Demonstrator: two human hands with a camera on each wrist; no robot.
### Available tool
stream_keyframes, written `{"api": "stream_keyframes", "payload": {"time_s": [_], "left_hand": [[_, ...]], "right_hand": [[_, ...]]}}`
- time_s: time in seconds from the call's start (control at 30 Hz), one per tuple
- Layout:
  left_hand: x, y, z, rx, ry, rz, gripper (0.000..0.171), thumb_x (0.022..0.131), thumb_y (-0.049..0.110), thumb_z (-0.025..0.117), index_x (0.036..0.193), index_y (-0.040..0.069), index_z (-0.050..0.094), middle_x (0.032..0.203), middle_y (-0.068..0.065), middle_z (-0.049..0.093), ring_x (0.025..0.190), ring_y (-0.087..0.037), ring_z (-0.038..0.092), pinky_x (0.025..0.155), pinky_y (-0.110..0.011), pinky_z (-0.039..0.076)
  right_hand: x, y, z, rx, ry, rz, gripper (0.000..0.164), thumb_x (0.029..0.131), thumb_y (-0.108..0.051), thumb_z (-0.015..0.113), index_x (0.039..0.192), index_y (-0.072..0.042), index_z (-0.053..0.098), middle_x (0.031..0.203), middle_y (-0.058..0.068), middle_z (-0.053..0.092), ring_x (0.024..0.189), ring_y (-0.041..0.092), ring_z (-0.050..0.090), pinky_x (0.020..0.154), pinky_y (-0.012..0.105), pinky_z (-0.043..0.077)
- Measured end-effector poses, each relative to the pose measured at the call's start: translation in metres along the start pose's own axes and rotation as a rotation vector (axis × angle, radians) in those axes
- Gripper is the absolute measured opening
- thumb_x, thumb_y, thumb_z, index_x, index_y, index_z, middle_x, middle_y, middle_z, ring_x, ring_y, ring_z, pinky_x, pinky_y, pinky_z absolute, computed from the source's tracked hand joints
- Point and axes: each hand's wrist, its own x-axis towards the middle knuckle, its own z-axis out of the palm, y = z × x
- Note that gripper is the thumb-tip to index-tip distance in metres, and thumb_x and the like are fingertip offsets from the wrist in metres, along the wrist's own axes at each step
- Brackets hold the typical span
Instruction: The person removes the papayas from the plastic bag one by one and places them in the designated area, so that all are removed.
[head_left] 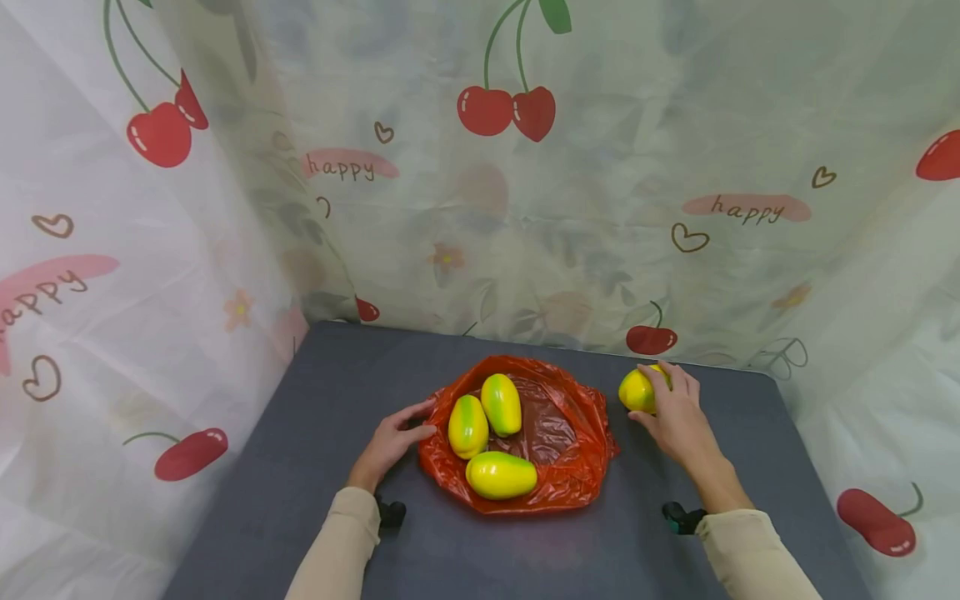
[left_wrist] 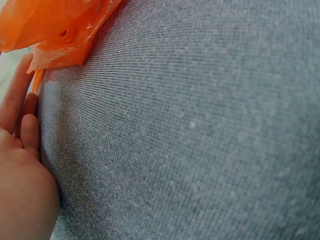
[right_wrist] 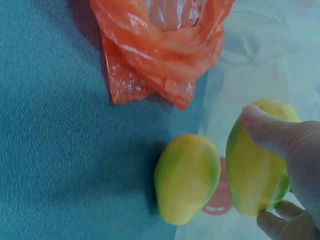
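A red plastic bag point(head_left: 558, 433) lies spread on the table with its mouth facing up. Three yellow-green mangoes point(head_left: 501, 476) rest inside it, towards its left half. My left hand point(head_left: 388, 443) is at the bag's left edge, its fingers extended against the plastic; in the left wrist view the fingertips reach the orange-looking bag point(left_wrist: 60, 30). Right of the bag, my right hand point(head_left: 678, 417) grips a mango point(right_wrist: 255, 170), thumb on one side and fingers on the other. Beside it, a second mango point(right_wrist: 187, 177) lies on the table; in the head view the two overlap.
The dark grey table point(head_left: 277, 467) runs back to a hanging curtain point(head_left: 570, 250) with printed cherries and hearts. More of this curtain hangs along the left and right sides. A black wrist device point(head_left: 392, 514) shows at the left cuff, another point(head_left: 681, 518) at the right.
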Motion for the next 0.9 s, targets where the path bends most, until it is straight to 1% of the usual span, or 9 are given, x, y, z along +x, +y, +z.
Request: {"api": "stream_keyframes", "payload": {"time_s": [0.4, 0.67, 0.9], "left_hand": [[0.0, 0.002, 0.0, -0.014, -0.004, -0.019, 0.055, 0.087, 0.043, 0.079, 0.138, 0.041, 0.062, 0.153, 0.004, 0.055, 0.15, -0.026, 0.04, 0.127, -0.057, 0.025], [-0.001, 0.002, -0.001, -0.008, 0.0, -0.028, 0.054, 0.087, 0.043, 0.079, 0.138, 0.04, 0.062, 0.154, 0.004, 0.054, 0.151, -0.027, 0.039, 0.127, -0.058, 0.024], [0.0, 0.0, 0.0, 0.002, -0.007, -0.027, 0.054, 0.086, 0.047, 0.079, 0.137, 0.04, 0.063, 0.155, 0.003, 0.052, 0.151, -0.027, 0.038, 0.126, -0.059, 0.024]], "right_hand": [[-0.01, 0.018, -0.009, 0.001, 0.019, 0.042, 0.074, 0.085, -0.014, 0.082, 0.148, -0.005, 0.044, 0.155, 0.034, 0.029, 0.136, 0.057, 0.025, 0.096, 0.075, 0.043], [-0.017, 0.026, -0.008, 0.003, 0.017, 0.072, 0.074, 0.085, -0.015, 0.083, 0.147, -0.004, 0.044, 0.154, 0.035, 0.03, 0.136, 0.058, 0.025, 0.096, 0.075, 0.042], [-0.025, 0.038, -0.004, -0.017, 0.004, 0.089, 0.074, 0.084, -0.014, 0.083, 0.147, -0.002, 0.044, 0.154, 0.036, 0.03, 0.135, 0.058, 0.024, 0.097, 0.075, 0.041]]}}
